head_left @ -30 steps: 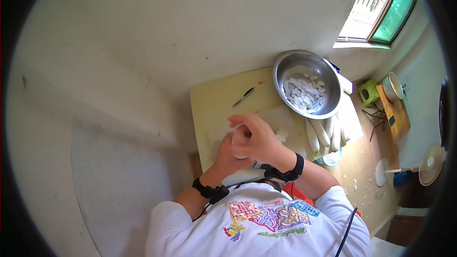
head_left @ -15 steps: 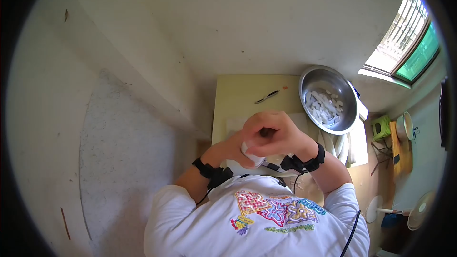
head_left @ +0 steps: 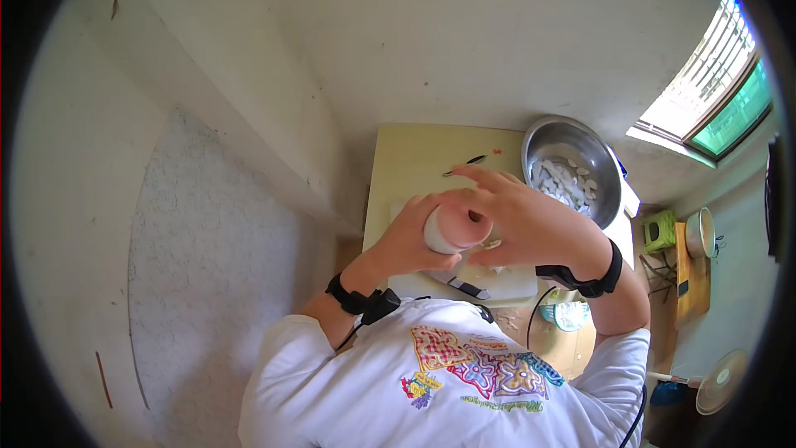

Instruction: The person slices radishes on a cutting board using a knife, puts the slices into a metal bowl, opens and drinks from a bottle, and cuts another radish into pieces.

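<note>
My left hand (head_left: 410,241) is wrapped round a white cylinder with a pinkish round end (head_left: 460,231) and a small dark spot on it; its exact kind is unclear. It is held above a white cutting board (head_left: 516,284). My right hand (head_left: 539,220) is just to the right of the cylinder, fingers spread and thumb apart, with nothing visible in its grip. Beneath the hands, a knife (head_left: 468,288) with a dark and pale handle lies on the board. Small pale pieces show between the hands, partly hidden.
A steel basin (head_left: 531,137) with several white cut pieces (head_left: 566,185) stands at the table's back right. A slim dark tool (head_left: 474,161) and orange bits (head_left: 497,152) lie on the yellowish table (head_left: 414,149). Below is a teal basket (head_left: 568,315); a fan (head_left: 723,382) stands right.
My right hand has come off the cylinder's top and moved right, its fingers opening out. The cylinder, still in my left hand, now shows its pinkish end. The basket has come into view.
</note>
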The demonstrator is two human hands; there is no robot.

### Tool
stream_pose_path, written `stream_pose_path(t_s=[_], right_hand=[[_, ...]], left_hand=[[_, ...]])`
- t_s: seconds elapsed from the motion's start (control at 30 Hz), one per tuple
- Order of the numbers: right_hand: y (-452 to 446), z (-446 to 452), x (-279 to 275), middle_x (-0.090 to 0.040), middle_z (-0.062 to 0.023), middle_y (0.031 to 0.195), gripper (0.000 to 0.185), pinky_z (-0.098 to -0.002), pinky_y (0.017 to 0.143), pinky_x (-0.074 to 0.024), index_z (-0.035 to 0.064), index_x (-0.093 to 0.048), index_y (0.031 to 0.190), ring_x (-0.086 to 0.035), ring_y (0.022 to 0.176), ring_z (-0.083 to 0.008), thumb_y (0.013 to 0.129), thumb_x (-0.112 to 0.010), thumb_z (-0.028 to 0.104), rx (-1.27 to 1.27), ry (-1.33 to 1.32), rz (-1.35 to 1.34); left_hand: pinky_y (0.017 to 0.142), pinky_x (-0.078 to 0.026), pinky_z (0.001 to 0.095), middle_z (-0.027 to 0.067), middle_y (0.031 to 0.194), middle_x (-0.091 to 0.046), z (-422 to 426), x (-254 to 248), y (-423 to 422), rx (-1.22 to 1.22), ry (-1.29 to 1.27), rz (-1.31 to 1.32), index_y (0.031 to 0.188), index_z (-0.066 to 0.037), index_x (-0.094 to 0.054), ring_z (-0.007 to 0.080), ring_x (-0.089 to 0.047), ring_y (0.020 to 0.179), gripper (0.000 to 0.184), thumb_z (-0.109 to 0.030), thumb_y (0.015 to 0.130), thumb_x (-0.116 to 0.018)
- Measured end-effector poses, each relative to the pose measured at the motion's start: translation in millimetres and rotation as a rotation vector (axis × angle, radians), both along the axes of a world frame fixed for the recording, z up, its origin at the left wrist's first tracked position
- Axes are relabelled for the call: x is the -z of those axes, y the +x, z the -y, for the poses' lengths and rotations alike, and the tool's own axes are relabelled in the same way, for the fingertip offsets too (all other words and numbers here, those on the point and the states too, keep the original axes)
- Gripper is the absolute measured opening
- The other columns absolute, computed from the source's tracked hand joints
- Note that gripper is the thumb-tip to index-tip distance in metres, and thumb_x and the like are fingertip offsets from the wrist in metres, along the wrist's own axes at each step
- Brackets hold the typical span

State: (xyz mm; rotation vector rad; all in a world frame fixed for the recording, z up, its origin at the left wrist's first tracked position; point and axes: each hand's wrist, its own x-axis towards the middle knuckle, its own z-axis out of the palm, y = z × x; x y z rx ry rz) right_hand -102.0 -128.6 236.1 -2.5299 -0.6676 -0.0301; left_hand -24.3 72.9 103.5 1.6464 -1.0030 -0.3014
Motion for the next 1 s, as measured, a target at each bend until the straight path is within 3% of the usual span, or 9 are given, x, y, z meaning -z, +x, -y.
stream_pose_path(t_s=[0.07,0.13,0.17,0.23,0.47,0.57,0.63,0.73,1.0], right_hand=[[-1.8,-3.8,-13.4,-0.062,-0.0202,0.122,0.062,-0.0416,0.087,-0.0534,0.0062,-0.056,0.129,-0.064,0.106,-0.0372,0.075,-0.08,0.028,0.056,0.015,-0.067],[4.4,-15.1,-27.7,-0.06,-0.0196,0.127,0.067,-0.0417,0.092,-0.052,0.0074,-0.053,0.134,-0.061,0.113,-0.0374,0.075,-0.08,0.024,0.287,-0.11,-0.456],[3.7,-10.7,-21.9,-0.06,-0.0196,0.127,0.067,-0.0417,0.092,-0.052,0.0074,-0.053,0.134,-0.061,0.113,-0.0374,0.075,-0.08,0.024,0.288,-0.108,-0.457],[2.3,-2.3,-8.7,-0.063,-0.0198,0.121,0.069,-0.0418,0.09,-0.0528,0.0058,-0.05,0.136,-0.064,0.108,-0.0374,0.076,-0.079,0.023,0.009,-0.051,0.094],[3.3,-6.8,-4.1,-0.066,-0.0207,0.106,0.066,-0.0426,0.08,-0.0547,0.0072,-0.052,0.135,-0.068,0.094,-0.0383,0.076,-0.076,0.021,0.157,-0.02,-0.225],[0.8,-8.5,-2.1,-0.065,-0.0205,0.101,0.059,-0.0434,0.078,-0.0542,0.0074,-0.054,0.13,-0.067,0.09,-0.0398,0.076,-0.075,0.018,0.054,0.054,0.188],[2.2,-9.9,-5.0,-0.064,-0.0178,0.107,0.054,-0.0442,0.08,-0.0532,0.0088,-0.056,0.127,-0.065,0.094,-0.0397,0.076,-0.074,0.013,0.209,-0.029,-0.196],[1.3,-6.3,-14.1,-0.06,-0.0154,0.128,0.061,-0.0427,0.091,-0.052,0.0071,-0.057,0.126,-0.06,0.112,-0.0385,0.071,-0.082,0.014,0.069,0.029,-0.245],[-17.0,11.1,-24.3,-0.058,-0.0134,0.132,0.052,-0.0429,0.094,-0.0495,0.0067,-0.059,0.122,-0.058,0.113,-0.0359,0.072,-0.075,0.005,-0.115,0.004,-0.062]], left_hand=[[0.096,-0.044,0.0456,0.0164,0.119,-0.058,0.1,-4.2,-2.5,-0.065,0.056,0.052,0.129,-0.01,-0.051,0.0347,-0.054,0.11,0.078,-0.026,0.061,-0.085],[0.096,-0.044,0.0456,0.0165,0.119,-0.058,1.4,-4.6,-2.2,-0.07,0.072,0.043,0.129,-0.01,-0.051,0.0347,-0.053,0.11,0.077,-0.026,0.062,-0.085],[0.095,-0.044,0.0455,0.0165,0.119,-0.058,2.1,-4.7,-2.3,-0.079,0.09,0.031,0.129,-0.01,-0.051,0.0348,-0.053,0.11,0.076,-0.026,0.062,-0.084],[0.095,-0.044,0.0455,0.0165,0.118,-0.058,3.9,-4.2,-3.3,-0.101,0.08,0.024,0.129,-0.01,-0.052,0.0348,-0.053,0.109,0.076,-0.026,0.062,-0.084],[0.095,-0.044,0.0453,0.0151,0.117,-0.06,6.7,8.4,-1.5,-0.125,0.041,-0.009,0.128,-0.01,-0.053,0.0348,-0.053,0.108,0.076,-0.025,0.06,-0.085],[0.095,-0.044,0.045,0.0143,0.117,-0.06,4.6,-2.4,-4.4,-0.134,0.047,-0.005,0.126,-0.01,-0.053,0.0345,-0.053,0.108,0.076,-0.024,0.059,-0.085],[0.095,-0.044,0.0446,0.0141,0.117,-0.06,5.2,-4.4,-4.3,-0.126,0.051,0.028,0.126,-0.01,-0.053,0.0343,-0.054,0.107,0.076,-0.024,0.059,-0.086],[0.095,-0.044,0.0443,0.0138,0.117,-0.06,7.1,-4.7,-5.7,-0.122,0.041,0.074,0.126,-0.01,-0.053,0.0342,-0.054,0.107,0.076,-0.024,0.059,-0.086],[0.099,-0.044,0.0431,0.0126,0.121,-0.059,13.0,-23.2,-0.2,0.176,0.021,-0.109,0.132,-0.01,-0.051,0.031,-0.054,0.114,0.084,-0.022,0.058,-0.088]])
